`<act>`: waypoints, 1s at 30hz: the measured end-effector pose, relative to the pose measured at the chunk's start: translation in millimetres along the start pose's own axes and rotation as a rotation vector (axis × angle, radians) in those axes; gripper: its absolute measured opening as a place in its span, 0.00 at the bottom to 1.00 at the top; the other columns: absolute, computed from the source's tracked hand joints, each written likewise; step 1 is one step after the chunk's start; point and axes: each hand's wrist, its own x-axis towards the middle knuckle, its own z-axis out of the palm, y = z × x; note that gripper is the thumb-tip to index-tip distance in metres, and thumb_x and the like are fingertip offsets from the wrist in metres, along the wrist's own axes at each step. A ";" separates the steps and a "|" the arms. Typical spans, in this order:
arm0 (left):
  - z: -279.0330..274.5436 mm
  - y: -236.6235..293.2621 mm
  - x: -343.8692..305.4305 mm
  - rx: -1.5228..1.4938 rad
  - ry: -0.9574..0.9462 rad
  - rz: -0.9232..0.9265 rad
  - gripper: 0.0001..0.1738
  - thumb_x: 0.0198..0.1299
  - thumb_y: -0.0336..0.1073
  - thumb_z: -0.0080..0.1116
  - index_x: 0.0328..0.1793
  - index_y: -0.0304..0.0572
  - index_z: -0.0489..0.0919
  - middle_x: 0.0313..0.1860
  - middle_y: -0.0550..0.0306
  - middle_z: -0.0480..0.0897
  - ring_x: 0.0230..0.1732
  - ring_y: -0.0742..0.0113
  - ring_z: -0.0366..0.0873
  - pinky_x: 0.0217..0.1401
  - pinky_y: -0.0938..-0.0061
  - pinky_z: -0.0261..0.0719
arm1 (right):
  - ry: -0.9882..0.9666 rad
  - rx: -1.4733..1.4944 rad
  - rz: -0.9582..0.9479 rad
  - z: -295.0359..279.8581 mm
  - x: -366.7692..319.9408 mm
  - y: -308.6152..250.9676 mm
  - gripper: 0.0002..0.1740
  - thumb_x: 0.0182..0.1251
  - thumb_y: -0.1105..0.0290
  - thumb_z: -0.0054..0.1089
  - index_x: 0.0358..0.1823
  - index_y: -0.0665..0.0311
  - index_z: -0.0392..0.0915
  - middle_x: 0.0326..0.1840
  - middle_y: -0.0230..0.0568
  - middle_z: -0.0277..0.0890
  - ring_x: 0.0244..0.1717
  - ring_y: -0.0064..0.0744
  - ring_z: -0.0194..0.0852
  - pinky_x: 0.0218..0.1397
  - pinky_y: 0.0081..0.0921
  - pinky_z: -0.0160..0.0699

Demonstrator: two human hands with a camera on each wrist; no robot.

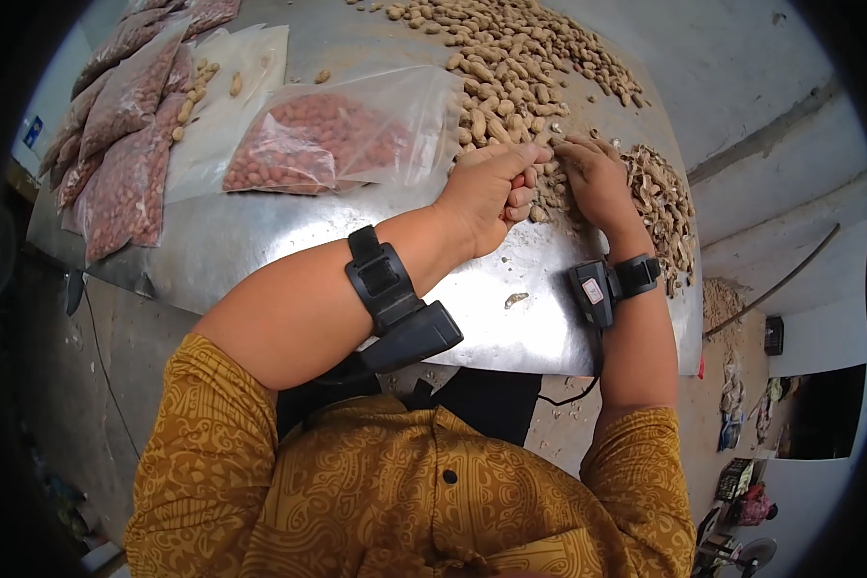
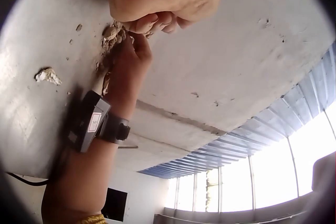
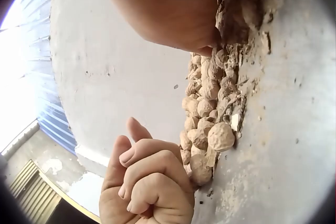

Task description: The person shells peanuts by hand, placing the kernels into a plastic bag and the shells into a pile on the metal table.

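Observation:
Curled fingers of my left hand [image 1: 486, 197] hold reddish peanut kernels [image 1: 518, 180], mostly hidden in the palm. Its thumb and forefinger point toward the right hand, as the right wrist view also shows. Just across from it, my right hand [image 1: 599, 181] bends its fingers down at the near edge of the unshelled peanuts [image 1: 496, 101]. Both hands' fingertips nearly meet in the head view. I cannot tell whether the right fingertips pinch a peanut. Broken peanut shells [image 1: 663, 207] lie heaped right beside the right hand.
A clear bag of red kernels [image 1: 308, 144] lies left of the hands on the metal table [image 1: 511, 337]. Farther left, several filled bags [image 1: 125, 193] are stacked beside flat plastic bags [image 1: 246, 58] with a few peanuts on top. A shell scrap [image 1: 516, 300] sits near the front edge.

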 end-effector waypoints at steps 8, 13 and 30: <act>1.2 -1.2 0.7 0.118 0.005 0.141 0.11 0.59 0.33 0.57 0.45 0.35 0.75 0.22 0.67 0.69 0.17 0.82 0.58 0.17 0.88 0.55 | 0.185 1.113 0.218 -30.4 -5.5 -28.2 0.07 0.60 0.78 0.56 0.39 0.70 0.74 0.39 0.42 0.78 0.37 0.26 0.77 0.45 0.20 0.75; 10.1 -0.7 -6.4 0.374 -0.053 0.311 0.15 0.57 0.30 0.59 0.50 0.33 0.76 0.27 0.67 0.73 0.21 0.84 0.61 0.19 0.89 0.58 | 0.014 1.319 0.185 -47.2 -7.6 -58.2 0.12 0.61 0.76 0.57 0.45 0.71 0.72 0.42 0.41 0.78 0.40 0.24 0.76 0.45 0.19 0.76; 1.8 -0.6 2.3 0.662 -0.025 0.514 0.10 0.58 0.27 0.54 0.45 0.28 0.76 0.35 0.57 0.80 0.34 0.77 0.77 0.37 0.85 0.77 | 0.071 1.097 0.312 -42.5 -11.7 -83.7 0.09 0.60 0.76 0.58 0.41 0.71 0.77 0.29 0.35 0.78 0.28 0.18 0.76 0.32 0.15 0.77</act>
